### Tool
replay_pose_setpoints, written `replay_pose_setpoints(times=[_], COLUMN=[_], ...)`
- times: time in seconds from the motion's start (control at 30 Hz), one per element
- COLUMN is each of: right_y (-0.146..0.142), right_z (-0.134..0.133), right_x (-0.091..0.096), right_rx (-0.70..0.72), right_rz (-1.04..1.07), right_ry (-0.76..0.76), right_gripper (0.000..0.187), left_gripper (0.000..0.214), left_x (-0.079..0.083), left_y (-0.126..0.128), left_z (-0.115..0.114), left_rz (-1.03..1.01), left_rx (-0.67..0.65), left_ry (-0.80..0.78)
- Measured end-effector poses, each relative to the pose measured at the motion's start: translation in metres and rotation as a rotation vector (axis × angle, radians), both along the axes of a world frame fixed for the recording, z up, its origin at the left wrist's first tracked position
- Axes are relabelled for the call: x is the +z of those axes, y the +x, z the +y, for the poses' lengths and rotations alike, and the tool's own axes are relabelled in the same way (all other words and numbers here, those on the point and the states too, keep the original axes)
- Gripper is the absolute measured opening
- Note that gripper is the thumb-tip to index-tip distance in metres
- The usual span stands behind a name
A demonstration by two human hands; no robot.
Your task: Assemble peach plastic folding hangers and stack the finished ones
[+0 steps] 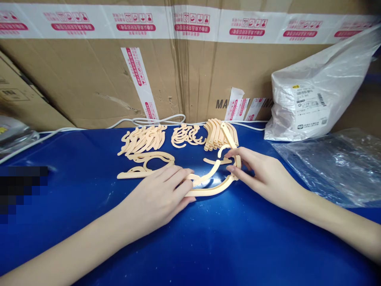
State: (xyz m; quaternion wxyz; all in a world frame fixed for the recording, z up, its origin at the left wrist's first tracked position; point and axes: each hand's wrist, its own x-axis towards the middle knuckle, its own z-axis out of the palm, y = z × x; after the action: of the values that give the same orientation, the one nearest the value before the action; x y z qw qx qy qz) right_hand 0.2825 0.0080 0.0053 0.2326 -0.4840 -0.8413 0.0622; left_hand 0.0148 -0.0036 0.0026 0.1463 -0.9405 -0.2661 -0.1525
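Note:
My left hand (pixel 162 190) is closed around one end of a cream plastic folding hanger (pixel 212 192), just above the blue table. At the hanger's other end, my right hand (pixel 263 169) pinches its upright arm (pixel 229 137) between thumb and fingers. A curved hook (pixel 220 151) shows beside the right fingertips, and the hanger's inner bar runs toward my left fingers. Another slim curved piece (pixel 210 161) lies behind. Left of my left hand rest folded hanger pieces (pixel 149 155), partly hidden by that hand.
Loose cream parts lie at the back: wavy pieces (pixel 144 139), small hooks (pixel 183 135) and stacked curved arms (pixel 212 133). Behind them run a white cable (pixel 162 119) and a large cardboard box (pixel 196 71). A white bag (pixel 300 99) and clear plastic (pixel 327 163) sit at right.

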Motion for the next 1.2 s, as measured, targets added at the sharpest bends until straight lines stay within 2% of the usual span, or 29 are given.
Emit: replay_pose_setpoints(times=[0.2,0.37,0.57,0.87,1.0,1.2], right_y=[0.0020,0.0026,0.0003,-0.0006,-0.0001,0.0003], right_z=[0.0057,0.0071,0.0061,0.0060,0.0054,0.0047], right_x=[-0.0035,-0.0045,-0.0031,-0.0057,-0.0061,-0.0065], right_rx=[0.018,-0.002,-0.027,0.008,0.027,0.036], right_rz=[0.067,0.095,0.126,0.233,0.257,0.245], right_ry=[-0.070,-0.119,-0.173,-0.263,-0.270,-0.236], right_gripper=[0.019,0.017,0.020,0.024,0.022,0.021], left_gripper=[0.019,0.016,0.019,0.021,0.023,0.024], left_x=[-0.0007,0.0014,0.0003,-0.0013,-0.0009,-0.0029], left_y=[-0.0015,-0.0035,-0.0057,-0.0058,-0.0033,-0.0032], left_z=[0.0006,0.0007,0.0023,0.0037,0.0036,0.0065], left_rz=[0.028,-0.030,-0.089,-0.103,-0.083,-0.060], left_rx=[-0.033,0.024,-0.012,-0.045,-0.020,0.014], left_ry=[0.010,0.050,0.002,0.046,0.061,-0.005])
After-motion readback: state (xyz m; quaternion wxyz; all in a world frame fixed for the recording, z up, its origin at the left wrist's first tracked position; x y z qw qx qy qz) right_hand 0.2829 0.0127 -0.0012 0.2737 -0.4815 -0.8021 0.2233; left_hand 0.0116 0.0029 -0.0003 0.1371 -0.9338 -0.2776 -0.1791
